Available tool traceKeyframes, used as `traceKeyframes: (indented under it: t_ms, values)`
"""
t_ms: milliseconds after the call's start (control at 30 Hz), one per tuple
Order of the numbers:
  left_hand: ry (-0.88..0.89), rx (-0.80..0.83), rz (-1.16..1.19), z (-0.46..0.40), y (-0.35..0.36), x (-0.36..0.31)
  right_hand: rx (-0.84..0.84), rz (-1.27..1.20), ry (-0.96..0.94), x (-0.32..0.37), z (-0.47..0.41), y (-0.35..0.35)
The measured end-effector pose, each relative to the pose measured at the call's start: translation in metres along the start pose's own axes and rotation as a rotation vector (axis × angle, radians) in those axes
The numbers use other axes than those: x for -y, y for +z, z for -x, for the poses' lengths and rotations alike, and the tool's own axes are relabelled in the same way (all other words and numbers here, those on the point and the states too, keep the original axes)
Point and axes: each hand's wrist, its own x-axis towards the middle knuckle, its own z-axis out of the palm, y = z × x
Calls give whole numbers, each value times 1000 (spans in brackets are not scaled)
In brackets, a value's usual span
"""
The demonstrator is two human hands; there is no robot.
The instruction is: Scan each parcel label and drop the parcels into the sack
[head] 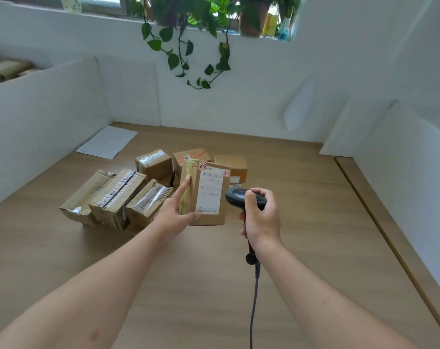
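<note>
Fingers (186,183) of the left hand (174,212) lie extended along the taped side of the parcel (206,195), with the thumb closed under its lower edge, so the box is pinched upright above the desk (302,222) and its label (211,192) faces the person. Fingers of the right hand (261,217) are wrapped fully round the handle of the barcode scanner (239,196), thumb on top of the head; the trigger finger is hidden, so its position cannot be told. The scanner head sits just beside the label's right edge, angled toward it, a hold that appears intended to bring the barcode into the reading window. The scanner cable (254,298) hangs down toward the near edge of the view. Behind the held parcel, a cluster of other parcels (118,195) rests on the desk, apparently awaiting the same step. A white sheet of paper (108,144) lies at the far left corner. The sack is not in view, so the drop location cannot be determined.
</note>
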Motion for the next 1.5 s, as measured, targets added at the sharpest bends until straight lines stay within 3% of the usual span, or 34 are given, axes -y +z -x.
traceKeyframes:
  t_ms: [433, 633, 1067, 1500]
  values:
    - [38, -296, 5, 121, 35, -24, 236, 29, -132, 6, 56, -55]
    - [6, -438, 30, 203, 44, -9, 451, 29, -163, -10, 105, -55]
    - [-126, -698, -23, 400, -21, 48, 830, 63, -241, -29, 260, 29]
    - [-289, -847, 103, 607, -130, 147, 959, 142, -152, -75, 477, 133]
